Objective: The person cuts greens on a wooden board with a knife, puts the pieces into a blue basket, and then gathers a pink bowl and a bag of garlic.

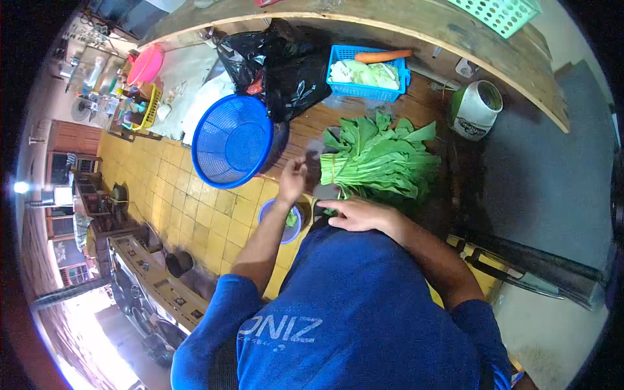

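A bunch of leafy greens lies on the brown wooden table, its pale cut stems pointing left and bound by a thin tie. My left hand is just left of the stem ends, fingers loosely bent, with nothing visible in them. Close against my body, my right hand is at the near side of the bunch, its index finger stretched left. Bits of a green stem show between its finger and thumb; the rest is hidden. Below my left hand, a purple basin holds some green leaf pieces.
A blue mesh basket stands at the table's left edge, beside a black plastic bag. Behind the greens, a small blue basket holds a carrot and pale vegetables. A white-green container stands right. A wooden shelf overhangs the back.
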A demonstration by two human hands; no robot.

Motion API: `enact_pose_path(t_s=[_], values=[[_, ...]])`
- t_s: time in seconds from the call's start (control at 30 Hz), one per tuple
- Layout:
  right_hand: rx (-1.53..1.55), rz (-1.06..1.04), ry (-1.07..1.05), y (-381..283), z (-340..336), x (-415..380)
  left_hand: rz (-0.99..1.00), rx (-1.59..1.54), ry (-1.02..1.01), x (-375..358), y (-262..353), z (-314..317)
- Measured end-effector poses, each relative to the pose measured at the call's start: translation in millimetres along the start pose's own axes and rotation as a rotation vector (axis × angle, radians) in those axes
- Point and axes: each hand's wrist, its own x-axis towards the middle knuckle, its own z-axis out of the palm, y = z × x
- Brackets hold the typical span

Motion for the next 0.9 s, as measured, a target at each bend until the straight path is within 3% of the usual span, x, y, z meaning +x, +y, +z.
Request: enact_pose_path(t_s=[0.07, 0.13, 0.2, 0.23, 0.27, 0.33, 0.37, 0.47, 0.5, 0.6, 0.63, 0.73, 0.8, 0.87, 0.9], values=[[-0.103, 0.001, -0.026, 40.1, 15.1, 17.5, -0.076, 0.024, -0.061, -13.6, 12.0, -6.1], [-0.185, 0.253, -0.143, 58.1, 21.1, 30.1, 0.396, 0.604, -0.119, -23.2, 40.7, -3.1], [-0.361, 0.385, -0.27, 76.8, 26.9, 33.1, 0.527, 0.67, -0.247, -17.7, 73.7, 8.0], [-0.29, 0.401, -0.12, 73.3, 30.1, 30.5, 0.584, 0.842, -0.334, -12.3, 81.0, 14.1], [-0.223, 0.413, 0.031, 70.7, 30.5, 28.5, 0.588, 0.829, -0.337, -2.8, 82.0, 23.0], [-0.331, 0.462, -0.028, 62.0, 20.1, 19.7, 0.494, 1.081, -0.59, 18.9, 95.6, 39.9], [-0.429, 0.501, -0.083, 55.7, 15.2, 12.6, 0.307, 1.057, -0.743, 28.4, 108.6, 45.8], [-0.473, 0.696, 0.007, 31.1, 4.7, -6.7, 0.257, 0.997, -0.938, 57.1, 114.1, 48.4], [-0.466, 0.731, 0.099, 29.3, 3.4, -12.6, 0.392, 0.935, -0.834, 53.9, 121.3, 44.1], [-0.413, 0.732, 0.311, 32.6, 5.0, -20.1, 0.545, 0.943, -0.758, 48.7, 158.5, 25.7], [-0.388, 0.683, 0.407, 34.3, 9.5, -22.3, 0.385, 1.097, -0.829, 53.9, 156.2, 24.3], [-0.48, 0.532, 0.55, 88.5, 39.2, -19.8, 0.509, 1.209, -0.888, 71.5, 110.7, 20.1], [-0.601, 0.619, 0.577, 122.5, 67.2, -21.1, 0.597, 1.246, -0.955, 91.5, 79.8, 22.5], [-0.474, 0.647, 0.769, 127.9, 76.8, -25.5, 0.273, 0.643, -0.872, 119.2, 55.0, 27.6], [-0.422, 0.703, 0.579, 100.7, 57.8, -36.5, -0.062, 0.46, -0.799, 124.4, 71.3, 36.1]])
